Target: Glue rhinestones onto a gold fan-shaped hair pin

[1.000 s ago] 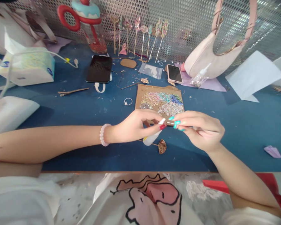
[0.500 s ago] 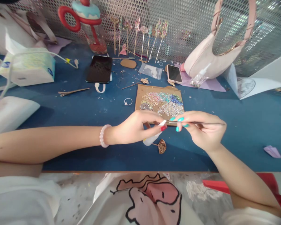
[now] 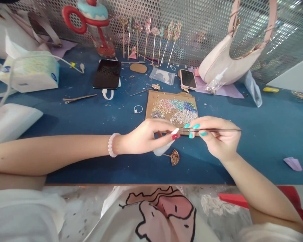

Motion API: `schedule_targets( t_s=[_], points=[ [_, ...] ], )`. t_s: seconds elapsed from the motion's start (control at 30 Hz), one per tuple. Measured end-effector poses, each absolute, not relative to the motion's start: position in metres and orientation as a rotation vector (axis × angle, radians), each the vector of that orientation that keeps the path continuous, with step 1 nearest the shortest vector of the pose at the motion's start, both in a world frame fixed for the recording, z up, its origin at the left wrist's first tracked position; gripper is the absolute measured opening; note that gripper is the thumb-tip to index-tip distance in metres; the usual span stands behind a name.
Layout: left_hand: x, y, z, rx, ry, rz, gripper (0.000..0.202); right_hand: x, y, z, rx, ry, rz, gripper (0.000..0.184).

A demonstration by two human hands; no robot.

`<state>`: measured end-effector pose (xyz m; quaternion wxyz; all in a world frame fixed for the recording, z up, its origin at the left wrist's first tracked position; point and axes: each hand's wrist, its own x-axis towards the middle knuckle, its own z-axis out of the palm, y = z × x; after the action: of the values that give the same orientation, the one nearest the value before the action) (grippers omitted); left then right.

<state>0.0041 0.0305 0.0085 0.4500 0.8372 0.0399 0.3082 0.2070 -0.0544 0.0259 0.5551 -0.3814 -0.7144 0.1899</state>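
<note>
Pinched in my left hand (image 3: pixel 148 136) is a small white squeeze bottle (image 3: pixel 163 150), tilted with its nozzle up to the right; my fingers cover its middle. My right hand (image 3: pixel 221 134) grips thin metal tweezers (image 3: pixel 217 130) held nearly level, their tips close to the nozzle. Whether the tips touch it or hold anything, I cannot tell. Just beyond both hands lies a cardboard piece (image 3: pixel 151 97) bearing heaps of pink, turquoise, blue and silvery sequins or beads (image 3: pixel 183 117). Below the bottle, a fan-shaped metal ornament on a stick (image 3: pixel 175 157) rests on the blue table (image 3: pixel 111 171).
Decorated sticks (image 3: pixel 154 32) stand along the perforated metal panel. Two phones (image 3: pixel 107 74), a clear bag (image 3: pixel 163 76) and a hair clip (image 3: pixel 79 98) lie farther back. A tissue pack (image 3: pixel 30 72) is left, a pale handbag (image 3: pixel 224 65) right. A lilac scrap (image 3: pixel 293 163) lies near the right edge.
My right hand has shifted slightly up and left with the tweezers. At the far right the printed white paper has moved away, uncovering a small yellow object. My left hand has barely moved.
</note>
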Motion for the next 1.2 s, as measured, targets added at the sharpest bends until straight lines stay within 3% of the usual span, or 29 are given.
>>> schedule_targets(
  t_s=[1.2],
  points=[
    [0.0035,0.0342,0.0062,2.168,-0.015,0.732,0.021,0.2043,-0.0506,0.0216,-0.966,-1.498,0.733,0.007]
  ],
)
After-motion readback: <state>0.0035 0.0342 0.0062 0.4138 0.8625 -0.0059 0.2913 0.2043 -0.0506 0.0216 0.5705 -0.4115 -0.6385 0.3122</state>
